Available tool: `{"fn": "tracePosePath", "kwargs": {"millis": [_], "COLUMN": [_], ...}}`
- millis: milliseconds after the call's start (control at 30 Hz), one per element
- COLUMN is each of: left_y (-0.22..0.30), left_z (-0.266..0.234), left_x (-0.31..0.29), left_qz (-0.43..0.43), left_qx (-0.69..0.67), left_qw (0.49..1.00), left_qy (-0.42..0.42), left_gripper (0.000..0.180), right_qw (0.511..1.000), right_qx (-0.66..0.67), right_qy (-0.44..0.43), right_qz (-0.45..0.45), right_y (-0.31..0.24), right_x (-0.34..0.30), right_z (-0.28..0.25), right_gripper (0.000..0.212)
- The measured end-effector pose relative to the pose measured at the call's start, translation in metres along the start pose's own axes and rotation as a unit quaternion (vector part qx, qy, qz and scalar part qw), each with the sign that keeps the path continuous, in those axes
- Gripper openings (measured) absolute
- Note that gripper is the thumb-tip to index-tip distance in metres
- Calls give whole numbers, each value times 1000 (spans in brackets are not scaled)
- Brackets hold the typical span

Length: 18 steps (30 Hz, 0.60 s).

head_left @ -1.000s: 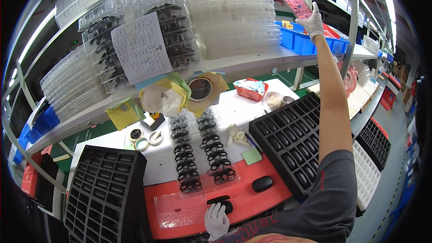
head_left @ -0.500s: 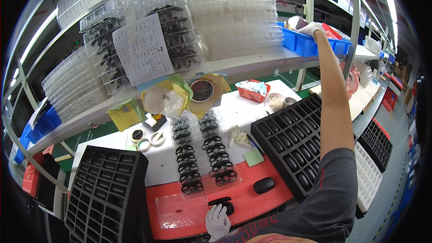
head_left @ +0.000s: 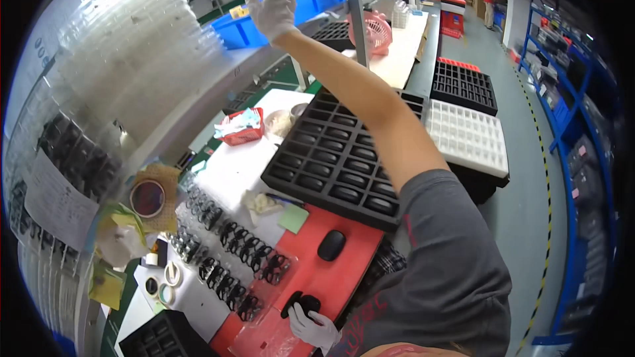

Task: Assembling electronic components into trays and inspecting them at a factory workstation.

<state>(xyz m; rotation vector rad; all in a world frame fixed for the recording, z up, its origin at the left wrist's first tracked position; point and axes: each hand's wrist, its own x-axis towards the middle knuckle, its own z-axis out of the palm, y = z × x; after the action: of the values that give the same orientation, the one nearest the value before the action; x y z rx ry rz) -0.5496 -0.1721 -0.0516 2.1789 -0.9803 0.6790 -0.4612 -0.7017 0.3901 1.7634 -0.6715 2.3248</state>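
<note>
In its white glove, my left hand holds a small open black case at the front edge of the red mat. The fingers rest over the case and hide part of it. My right hand, gloved in white too, is raised at the end of an outstretched arm beside the blue bin on the shelf. Its fingers and thumb are spread, and no object shows in it. A closed black oval case lies on the mat, to the right of my left hand.
Clear trays of black looped parts lie left of the mat. A black foam tray of oval cases stands beyond it; another foam tray is at lower left. Stacked clear trays and a red basket are behind. A person stands far off.
My view has swung to the right. The right hand, earlier at the blue bin with a dark flat thing by its fingers, is now spread and lifted. My left hand stays at the open case.
</note>
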Motion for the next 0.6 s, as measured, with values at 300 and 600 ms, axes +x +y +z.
{"fn": "tracePosePath", "kwargs": {"millis": [300,600], "left_y": [4,4], "left_z": [1,1], "left_x": [28,8], "left_qz": [-70,-103], "left_qx": [-131,-123], "left_qw": [984,986], "left_qy": [-95,51], "left_gripper": [48,40], "right_qw": [713,704], "right_qx": [205,342], "right_qy": [-344,-595], "right_qz": [-575,-183], "right_y": [-121,-181], "right_x": [-200,-304], "right_z": [-249,-159], "right_gripper": [35,24]}}
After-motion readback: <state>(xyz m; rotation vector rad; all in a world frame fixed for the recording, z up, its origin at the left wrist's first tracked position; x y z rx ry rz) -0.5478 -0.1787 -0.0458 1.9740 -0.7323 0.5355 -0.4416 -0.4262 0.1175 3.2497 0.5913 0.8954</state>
